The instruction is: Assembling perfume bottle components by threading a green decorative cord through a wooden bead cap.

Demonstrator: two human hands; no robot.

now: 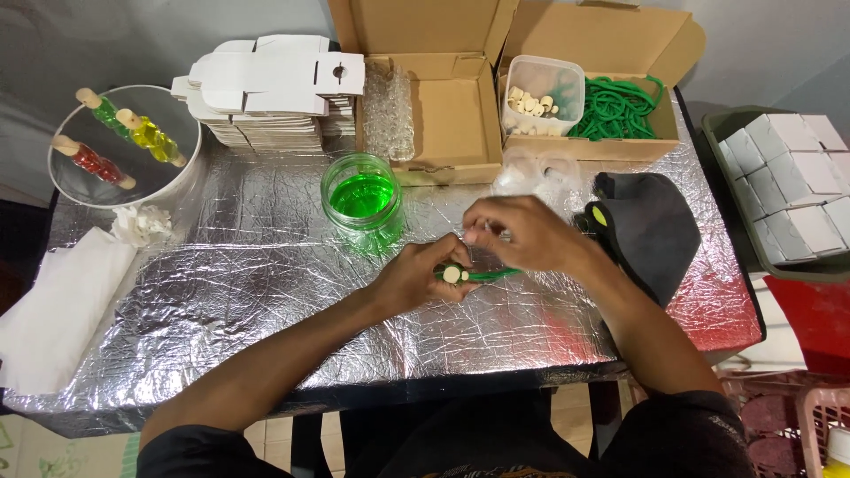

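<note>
green, soft cord (491, 275) with a pale wooden bead (452, 275) lies just above the foil counter (266, 292); left hand (416, 279) pinches the bead end, right hand (522, 235) closed on something small, probably light, limp, best gripped at the stiff bead.

Crinkled shiny foil table cover (266, 292), matt cardboard boxes (443, 106)

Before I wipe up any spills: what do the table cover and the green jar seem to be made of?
Table cover: seemingly metallised foil, silvery, crinkled and reflective. Green jar: probably clear glass or plastic, glossy and see-through, its green apparently from liquid inside. The left hand holds a green cord piece nearby.
</note>
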